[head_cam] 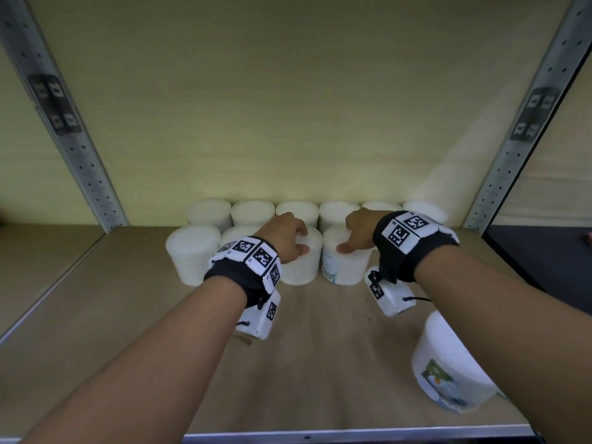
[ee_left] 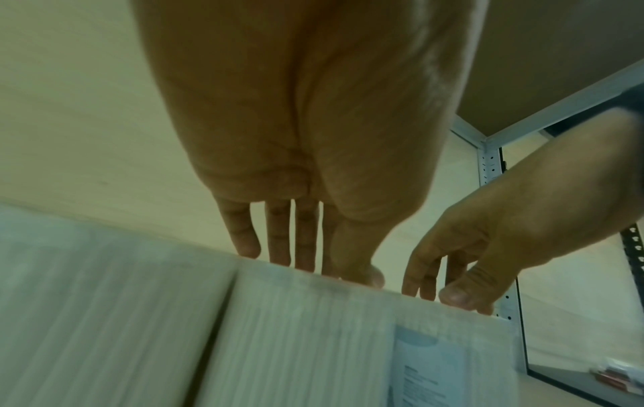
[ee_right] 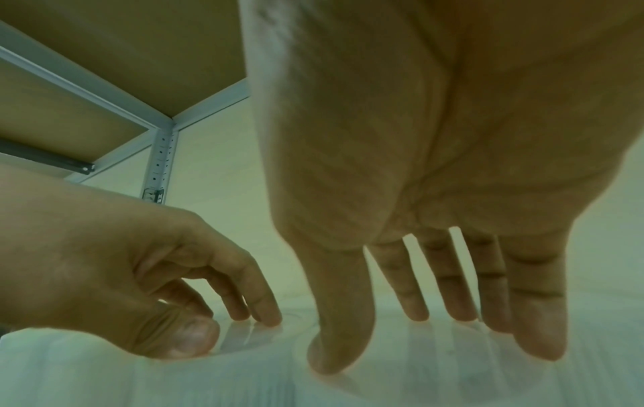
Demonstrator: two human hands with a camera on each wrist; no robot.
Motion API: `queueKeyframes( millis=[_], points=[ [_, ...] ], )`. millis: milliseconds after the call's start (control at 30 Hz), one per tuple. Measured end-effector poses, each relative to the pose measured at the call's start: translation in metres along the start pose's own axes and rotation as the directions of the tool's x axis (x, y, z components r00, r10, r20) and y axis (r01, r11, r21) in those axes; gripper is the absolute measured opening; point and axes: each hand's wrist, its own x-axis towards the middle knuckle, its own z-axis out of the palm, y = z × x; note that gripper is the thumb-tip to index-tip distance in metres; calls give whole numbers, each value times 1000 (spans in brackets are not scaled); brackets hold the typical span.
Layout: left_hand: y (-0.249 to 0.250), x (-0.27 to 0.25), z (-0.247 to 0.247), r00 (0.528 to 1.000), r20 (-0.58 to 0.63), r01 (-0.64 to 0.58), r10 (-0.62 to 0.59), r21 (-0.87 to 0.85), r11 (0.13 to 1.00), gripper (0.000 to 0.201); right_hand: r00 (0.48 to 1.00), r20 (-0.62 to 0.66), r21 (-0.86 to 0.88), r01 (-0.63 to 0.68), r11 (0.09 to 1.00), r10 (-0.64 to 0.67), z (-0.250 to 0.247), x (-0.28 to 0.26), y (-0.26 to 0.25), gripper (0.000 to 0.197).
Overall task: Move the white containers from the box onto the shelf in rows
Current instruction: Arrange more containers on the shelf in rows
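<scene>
Fingers (ee_right: 414,300) extended, touching container tops (head_cam: 344,241)

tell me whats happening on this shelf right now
A person is stocking a shelf with white containers. A back row stands along the wall and a second row is forming in front of it. The left hand rests its fingers on top of one front-row container, and the right hand does the same on the labelled container beside it, seemingly setting them in place. One more container stands apart near the front right edge, not yet in a row.
</scene>
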Motion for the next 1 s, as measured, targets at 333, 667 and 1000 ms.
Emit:
queueKeyframes(
  millis=[333, 667, 1000],
  points=[
    [-2, 2, 1, 1000, 5, -2, 2, 11, 1000, 44, 1000, -9, -19, 9, 1000, -9, 0, 1, -2, 63],
    [-2, 3, 2, 1000, -8, -5, 5, 8, 1000, 44, 993, 48, 37, 102, 994, -103, -2, -3, 3, 68],
    [-2, 3, 3, 1000, -17, 2, -2, -8, 1000, 43, 1000, -7, -11, -29, 1000, 29, 2, -4, -5, 59]
  ],
)
